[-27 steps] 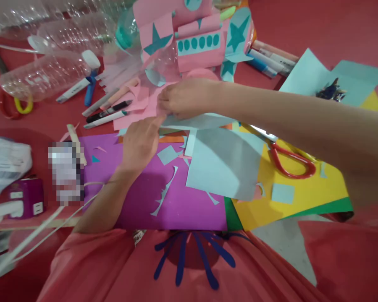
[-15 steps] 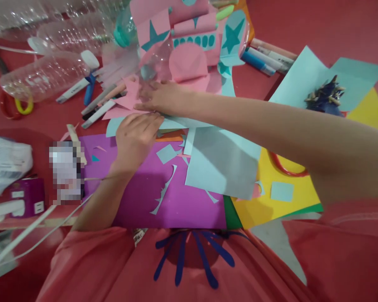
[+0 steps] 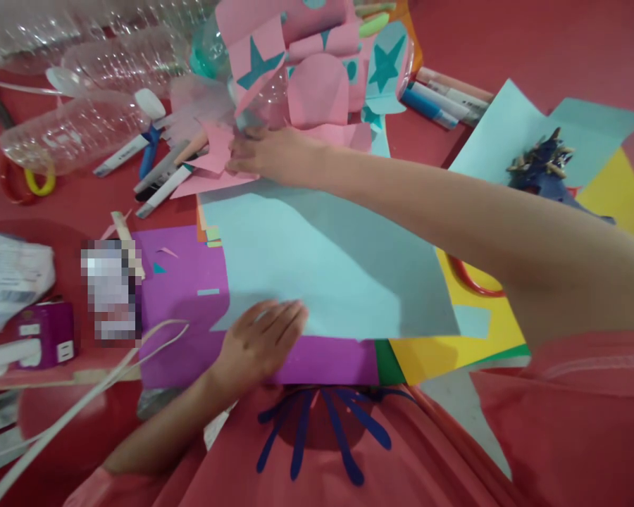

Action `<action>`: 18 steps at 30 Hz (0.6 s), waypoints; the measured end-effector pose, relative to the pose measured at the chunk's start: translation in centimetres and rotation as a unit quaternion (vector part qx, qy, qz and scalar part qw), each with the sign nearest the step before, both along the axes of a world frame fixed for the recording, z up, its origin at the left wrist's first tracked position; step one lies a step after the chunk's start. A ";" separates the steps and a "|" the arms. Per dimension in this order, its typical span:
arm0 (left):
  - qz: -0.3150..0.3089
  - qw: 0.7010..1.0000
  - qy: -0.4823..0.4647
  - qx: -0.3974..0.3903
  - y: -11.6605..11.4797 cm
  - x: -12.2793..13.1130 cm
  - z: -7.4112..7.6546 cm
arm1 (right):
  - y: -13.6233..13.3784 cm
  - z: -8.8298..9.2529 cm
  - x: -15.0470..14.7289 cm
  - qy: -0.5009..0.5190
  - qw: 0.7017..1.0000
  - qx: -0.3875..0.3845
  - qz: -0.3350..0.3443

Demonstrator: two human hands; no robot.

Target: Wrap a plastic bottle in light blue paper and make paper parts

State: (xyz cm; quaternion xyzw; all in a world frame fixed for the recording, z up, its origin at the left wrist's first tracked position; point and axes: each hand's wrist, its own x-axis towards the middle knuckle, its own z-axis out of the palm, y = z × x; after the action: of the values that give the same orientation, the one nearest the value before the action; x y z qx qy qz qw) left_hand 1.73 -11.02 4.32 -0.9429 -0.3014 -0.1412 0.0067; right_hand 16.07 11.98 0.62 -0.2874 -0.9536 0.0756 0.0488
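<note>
A large light blue paper sheet (image 3: 327, 260) lies over a purple sheet (image 3: 179, 282) in front of me. My left hand (image 3: 267, 334) is at the blue sheet's near edge, palm down, fingers stretched out and close together; its thumb is hidden. Farther off, my right hand (image 3: 275, 156) reaches across and rests on cut pink paper (image 3: 219, 151) at the blue sheet's far edge, fingers extended. Just beyond it stands a pink paper construction (image 3: 317, 91) with teal stars and clear plastic parts.
Clear plastic bottles (image 3: 74, 130) lie at the left back. Markers (image 3: 163, 190) lie left of my right hand, with more markers (image 3: 444, 102) at the right. A phone (image 3: 110, 289) is at the left, near a purple box (image 3: 47, 331). Yellow paper (image 3: 486, 338) lies under my right arm.
My left hand has moved from beside my right hand towards me and slightly right. The blue sheet now lies spread over the scraps and smaller blue piece. The right hand has barely moved.
</note>
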 end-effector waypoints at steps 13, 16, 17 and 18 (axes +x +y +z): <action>0.025 0.998 -0.016 -0.062 -3.5 -0.5 -2.1 | -13.4 1.4 13.1 -0.013 0.977 0.023 -0.211; 0.005 0.997 -0.024 -0.073 -4.0 0.2 -2.7 | -15.0 1.2 15.3 -0.053 0.968 -0.034 -0.243; -0.001 0.997 -0.026 -0.077 -4.1 0.3 -2.8 | -15.3 1.2 15.6 -0.049 0.965 -0.053 -0.253; -0.005 0.997 -0.027 -0.079 -4.1 0.5 -2.8 | -15.5 1.3 15.8 -0.035 0.962 -0.072 -0.262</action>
State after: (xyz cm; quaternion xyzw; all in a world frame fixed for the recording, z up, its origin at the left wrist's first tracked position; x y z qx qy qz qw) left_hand 2.23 -15.12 1.48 -0.9380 -0.3067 -0.1420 -0.0765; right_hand 31.86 -3.52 1.89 -0.5327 -0.8379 0.1186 0.0123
